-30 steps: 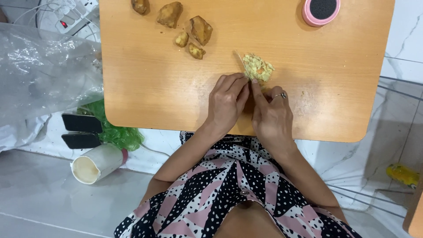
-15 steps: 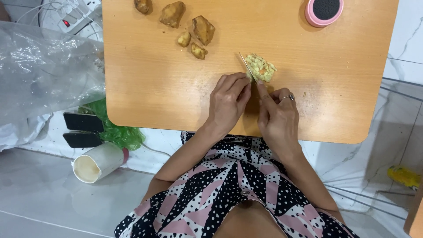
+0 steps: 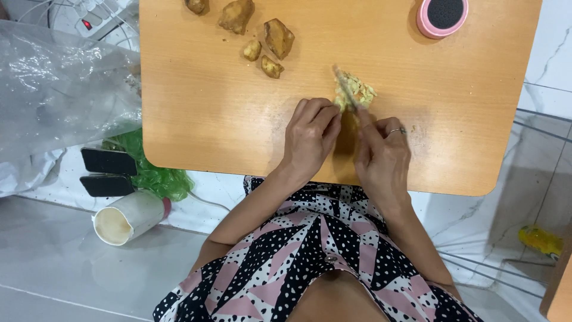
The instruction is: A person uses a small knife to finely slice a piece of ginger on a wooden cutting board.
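Note:
On the small wooden table point(image 3: 208, 113) lies a little heap of chopped yellowish pieces point(image 3: 355, 92). My right hand point(image 3: 382, 156), with a ring on one finger, grips a knife point(image 3: 347, 89) whose blade rests across the heap. My left hand point(image 3: 311, 137) sits just left of the blade, fingers curled, fingertips touching the near edge of the heap. Several unpeeled brown root chunks point(image 3: 277, 38) lie farther back on the table.
A round pink case with a black centre point(image 3: 442, 15) sits at the table's far right. On the floor to the left are a clear plastic bag point(image 3: 59, 89), a green bag point(image 3: 156, 177), two dark phones point(image 3: 107, 161), a lying cup point(image 3: 126, 217) and a power strip point(image 3: 89, 18).
The view has shifted slightly. My hands stay at the heap, and the knife blade has shifted a little across it.

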